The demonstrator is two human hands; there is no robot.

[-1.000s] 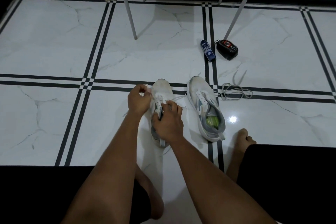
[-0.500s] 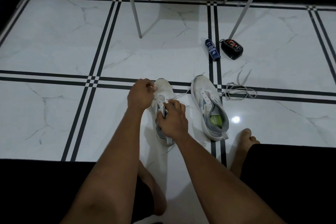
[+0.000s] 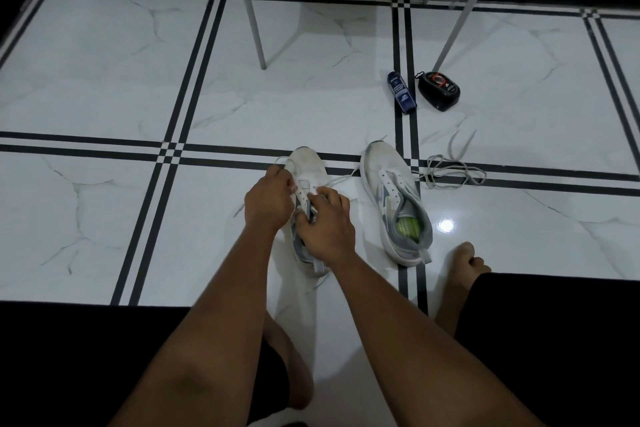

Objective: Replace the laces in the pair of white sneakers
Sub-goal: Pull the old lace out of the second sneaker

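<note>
Left sneaker (image 3: pixel 306 170): is being laced on the floor (image 3: pixel 104 80), directly under both hands; its toe is pointing away from the person, and only the lower eyelets are being shown threaded.
Left hand (image 3: pixel 268 199): is being held at the sneaker's left edge, its fingers (image 3: pixel 285 180) curled together and apparently pinching the new lace (image 3: pixel 337 179), though the pinch itself is being hidden by the knuckles.
Right hand (image 3: pixel 327 227): is being pressed over the tongue and collar, its fingers (image 3: pixel 323 196) bent down onto the eyelet rows, holding the shoe steady; whether a lace end is also being pinched there cannot be told.
New lace: is being drawn out from between the fingers, one strand trailing to the right across the floor, another looping past the toe on the left.
Right sneaker (image 3: pixel 394 198): is lying just to the right of the right hand, with bare eyelets and no lace showing.
Old lace (image 3: pixel 450 172): is lying loose on the floor beyond the right sneaker, well apart from the fingers.
Progress: roughly an early-middle stage is being judged; both old laces appear removed, one shoe is partly threaded, and the second shoe is yet to be started.
</note>
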